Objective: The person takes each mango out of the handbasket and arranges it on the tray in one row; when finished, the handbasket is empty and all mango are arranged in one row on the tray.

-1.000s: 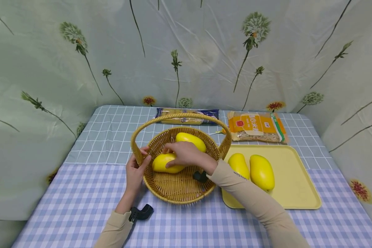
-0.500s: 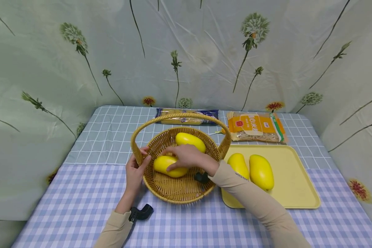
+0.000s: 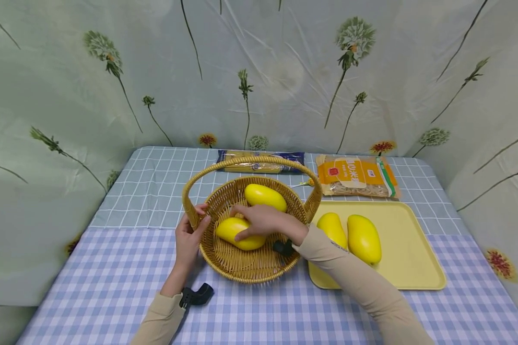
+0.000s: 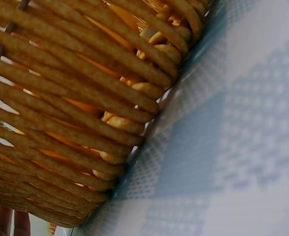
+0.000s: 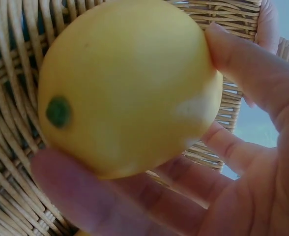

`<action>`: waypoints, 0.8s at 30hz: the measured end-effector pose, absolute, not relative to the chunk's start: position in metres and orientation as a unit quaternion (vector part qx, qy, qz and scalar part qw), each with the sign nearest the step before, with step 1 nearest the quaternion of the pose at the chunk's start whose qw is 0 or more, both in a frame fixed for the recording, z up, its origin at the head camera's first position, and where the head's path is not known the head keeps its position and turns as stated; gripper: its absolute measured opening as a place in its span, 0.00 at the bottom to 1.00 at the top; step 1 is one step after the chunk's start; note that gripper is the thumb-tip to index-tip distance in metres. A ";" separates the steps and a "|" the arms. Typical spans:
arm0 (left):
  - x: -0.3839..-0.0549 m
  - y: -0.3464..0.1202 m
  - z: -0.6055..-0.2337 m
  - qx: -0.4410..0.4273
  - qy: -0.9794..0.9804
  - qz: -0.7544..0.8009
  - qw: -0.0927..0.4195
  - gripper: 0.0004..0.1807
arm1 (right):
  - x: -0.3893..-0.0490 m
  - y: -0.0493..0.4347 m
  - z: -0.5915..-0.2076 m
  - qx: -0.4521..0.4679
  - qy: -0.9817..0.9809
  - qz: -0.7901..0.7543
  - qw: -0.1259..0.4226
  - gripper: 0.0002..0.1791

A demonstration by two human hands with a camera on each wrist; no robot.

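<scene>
Curling round one mango (image 5: 130,88), my right hand (image 5: 257,182) meets smooth skin in the right wrist view, probably firm, slippery; I'd cup its middle. Left wrist view: one basket (image 4: 80,98), two fingers (image 4: 22,223). Head view: my left hand (image 3: 189,242) pinches the basket's left rim; two mangoes (image 3: 265,196) inside, two more on one tray (image 3: 410,251) right, two packets (image 3: 358,176) far.

Rear: blue-ended packet of yellow sticks (image 3: 263,168) lay flat. Orange printed packet (image 3: 356,176), green stripe near its right end, lay apart, to the right. White-gridded grey cloth (image 3: 151,191) lay beneath both; blue-and-white checked cloth (image 3: 112,282) covered the front. Creased dandelion-print backdrop (image 3: 280,52) hung behind.
</scene>
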State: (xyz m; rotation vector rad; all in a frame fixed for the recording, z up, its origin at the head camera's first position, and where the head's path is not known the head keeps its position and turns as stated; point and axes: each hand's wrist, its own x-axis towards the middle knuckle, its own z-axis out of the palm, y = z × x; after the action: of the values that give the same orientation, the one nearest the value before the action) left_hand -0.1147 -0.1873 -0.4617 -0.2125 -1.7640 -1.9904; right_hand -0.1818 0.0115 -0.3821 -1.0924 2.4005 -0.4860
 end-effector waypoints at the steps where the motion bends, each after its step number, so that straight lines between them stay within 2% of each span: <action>1: -0.115 -0.187 -0.461 -0.078 -0.643 -0.725 0.234 0.08 | -0.182 0.012 -0.382 -0.395 0.871 -0.178 0.231 0.31; 14: -0.115 -0.186 -0.460 -0.075 -0.636 -0.732 0.232 0.08 | -0.181 0.018 -0.384 -0.404 0.866 -0.179 0.235 0.31; 24: -0.114 -0.186 -0.460 -0.070 -0.640 -0.729 0.232 0.08 | -0.176 0.020 -0.380 -0.426 0.869 -0.133 0.213 0.29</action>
State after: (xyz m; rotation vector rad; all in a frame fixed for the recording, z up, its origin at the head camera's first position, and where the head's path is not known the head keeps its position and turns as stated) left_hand -0.1140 -0.1862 -0.4604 -0.1927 -1.7605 -2.0039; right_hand -0.1759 0.0204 -0.3804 -1.1812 2.4124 -0.3699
